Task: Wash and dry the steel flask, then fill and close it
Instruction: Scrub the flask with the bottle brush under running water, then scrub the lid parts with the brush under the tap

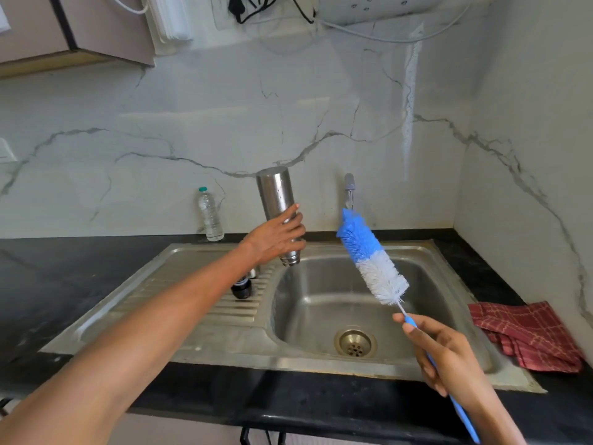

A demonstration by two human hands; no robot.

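Note:
My left hand [277, 234] grips the steel flask [276, 195] upside down, its open mouth pointing down over the left rim of the sink basin [321, 313]. My right hand [446, 354] holds the blue handle of a bottle brush [369, 255], whose blue and white bristle head tilts up toward the tap [349, 187]. The brush is outside the flask, to its right. The flask's black and steel cap [243, 285] lies on the ribbed drainboard under my left forearm.
A small clear water bottle [210, 215] with a teal cap stands on the black counter by the wall. A red checked cloth [526, 335] lies right of the sink. The drain [355, 343] sits at the basin's front. Marble walls close in behind and on the right.

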